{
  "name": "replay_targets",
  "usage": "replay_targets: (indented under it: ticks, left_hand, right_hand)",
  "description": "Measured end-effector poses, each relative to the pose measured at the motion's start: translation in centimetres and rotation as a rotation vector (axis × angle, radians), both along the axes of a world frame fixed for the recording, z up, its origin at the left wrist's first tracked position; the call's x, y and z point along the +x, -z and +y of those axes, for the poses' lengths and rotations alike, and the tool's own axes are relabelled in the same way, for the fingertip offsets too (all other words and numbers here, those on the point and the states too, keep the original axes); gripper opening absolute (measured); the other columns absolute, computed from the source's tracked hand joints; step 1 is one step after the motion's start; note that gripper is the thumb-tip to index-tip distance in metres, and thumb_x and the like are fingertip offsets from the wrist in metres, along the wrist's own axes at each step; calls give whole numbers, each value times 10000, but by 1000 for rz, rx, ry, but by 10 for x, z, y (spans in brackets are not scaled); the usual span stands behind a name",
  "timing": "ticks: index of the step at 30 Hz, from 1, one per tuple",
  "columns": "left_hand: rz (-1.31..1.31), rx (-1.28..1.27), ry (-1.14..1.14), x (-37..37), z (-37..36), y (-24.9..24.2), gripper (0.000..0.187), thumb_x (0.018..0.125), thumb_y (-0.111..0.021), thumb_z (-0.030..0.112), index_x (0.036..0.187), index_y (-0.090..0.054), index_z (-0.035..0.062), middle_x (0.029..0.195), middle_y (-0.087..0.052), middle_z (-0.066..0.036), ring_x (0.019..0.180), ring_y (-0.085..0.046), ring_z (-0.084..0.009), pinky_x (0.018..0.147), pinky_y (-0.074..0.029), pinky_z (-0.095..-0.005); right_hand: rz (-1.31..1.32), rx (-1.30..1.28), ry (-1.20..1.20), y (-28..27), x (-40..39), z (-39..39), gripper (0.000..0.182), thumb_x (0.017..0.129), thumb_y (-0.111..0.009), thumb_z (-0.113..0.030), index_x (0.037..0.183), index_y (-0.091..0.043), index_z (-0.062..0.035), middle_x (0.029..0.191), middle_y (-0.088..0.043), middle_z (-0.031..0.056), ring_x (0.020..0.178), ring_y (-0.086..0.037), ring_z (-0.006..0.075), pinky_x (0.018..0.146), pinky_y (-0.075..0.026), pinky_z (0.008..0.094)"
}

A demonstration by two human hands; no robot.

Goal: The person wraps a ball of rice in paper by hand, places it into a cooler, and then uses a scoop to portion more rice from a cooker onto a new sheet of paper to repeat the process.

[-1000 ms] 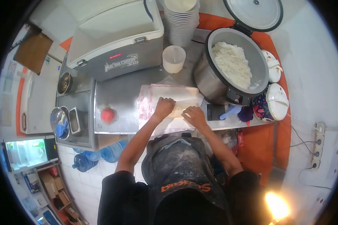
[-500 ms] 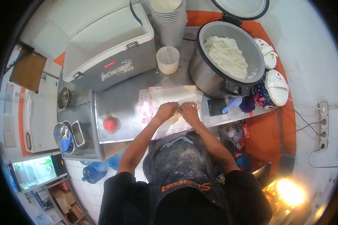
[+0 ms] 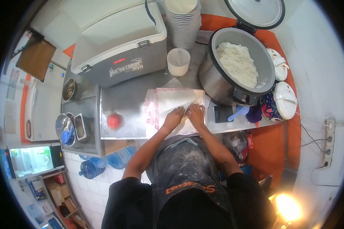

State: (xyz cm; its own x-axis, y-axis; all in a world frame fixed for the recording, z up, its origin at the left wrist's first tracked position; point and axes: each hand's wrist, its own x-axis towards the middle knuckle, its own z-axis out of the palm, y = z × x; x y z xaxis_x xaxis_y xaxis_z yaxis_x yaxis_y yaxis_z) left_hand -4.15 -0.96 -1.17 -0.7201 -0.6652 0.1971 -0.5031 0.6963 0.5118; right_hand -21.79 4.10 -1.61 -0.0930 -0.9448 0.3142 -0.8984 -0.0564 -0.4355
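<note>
A stack of white paper sheets (image 3: 168,100), with red-printed sheets (image 3: 151,110) beneath its left side, lies on the metal counter (image 3: 122,99). My left hand (image 3: 174,116) bends over the paper, its fingers pressed together on a fold. Close to its right, my right hand (image 3: 195,113) pinches the same paper, fingertips curled. The two hands almost touch. What lies inside the fold, if anything, is hidden. To the left sits a round red item (image 3: 114,121) in clear plastic.
An open rice cooker (image 3: 207,78) full of rice stands back right, near a lilac scoop (image 3: 239,113) and dark phone-like slab (image 3: 222,113). A grey cooler (image 3: 118,65), plastic cup (image 3: 178,66) and stacked bowls (image 3: 181,26) stand behind. Metal bowls (image 3: 69,89) sit left.
The camera view has shifted, so the counter items appear slightly farther right. Both hands stay on the paper, with my left hand now laid flatter over the fold.
</note>
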Motion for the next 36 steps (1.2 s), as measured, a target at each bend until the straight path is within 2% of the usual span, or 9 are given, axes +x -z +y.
replay_targets:
  ticks: [7, 10, 12, 14, 20, 23, 28, 32, 36]
  left_hand:
    - [158, -153, -105, -5, 17, 6, 180, 863, -643, 84, 1026, -698, 31, 1232, -665, -169, 1147, -634, -341, 964, -533, -421]
    - [54, -87, -124, -7, 24, -9, 109, 839, -645, 77, 933, -697, 57, 1018, -633, -120, 991, -619, -301, 859, -522, -422]
    - [59, -150, -134, -9, 26, -7, 96, 829, -645, 69, 912, -694, 68, 948, -587, -103, 931, -591, -286, 820, -505, -419]
    - [63, -213, -145, -9, 25, -5, 88, 819, -645, 61, 891, -691, 79, 877, -540, -86, 872, -564, -271, 781, -487, -416]
    - [18, -235, -121, -3, 33, -9, 88, 827, -687, 92, 912, -709, 85, 903, -558, -85, 890, -573, -281, 784, -480, -410]
    - [120, -73, -165, -4, 36, -11, 117, 857, -727, 123, 951, -715, 54, 918, -616, -104, 903, -612, -295, 796, -494, -414]
    - [419, 345, -694, 8, 40, 23, 148, 898, -721, 122, 974, -699, -4, 875, -680, -161, 867, -657, -341, 826, -524, -432]
    - [74, 52, -542, 20, 44, 33, 189, 885, -720, 155, 969, -703, -13, 1046, -675, -187, 1009, -642, -355, 874, -526, -439]
    - [54, -62, -417, 16, 53, 5, 173, 897, -691, 157, 961, -711, -2, 1118, -666, -184, 1045, -625, -362, 897, -522, -452]
  right_hand:
    - [168, -333, -134, -53, -34, -8, 245, 811, -750, -263, 1013, -655, -163, 1106, -643, 11, 1193, -567, 249, 1061, -316, 516]
    - [269, -231, -425, -21, -75, -18, 179, 784, -759, -239, 934, -677, -185, 1089, -645, 8, 1152, -580, 255, 1017, -353, 538]
    - [348, 401, -448, -13, -101, -18, 93, 784, -741, -225, 860, -701, -188, 1044, -658, 20, 1099, -600, 249, 910, -395, 533]
    - [472, 428, -419, -37, -107, -14, 38, 781, -724, -193, 816, -718, -179, 965, -662, 39, 1007, -627, 240, 812, -406, 497]
    - [-567, 280, -433, -62, -56, -18, 118, 849, -679, -166, 919, -744, -97, 971, -694, 114, 923, -675, 341, 799, -512, 424]
    - [-445, 512, -179, 9, -49, -28, 206, 932, -642, -202, 993, -715, -19, 1031, -683, 214, 956, -677, 400, 837, -533, 441]
    - [-251, 323, -210, 29, -55, -1, 315, 943, -619, -232, 1178, -669, -28, 1151, -658, 209, 1049, -655, 380, 847, -535, 460]
    - [243, 240, -337, -15, -54, 29, 422, 927, -613, -216, 1325, -616, -75, 1253, -626, 113, 1112, -618, 337, 841, -535, 519]
    - [332, 209, -358, -5, -57, 21, 406, 930, -622, -251, 1307, -648, -104, 1152, -639, 72, 1138, -597, 291, 846, -482, 479]
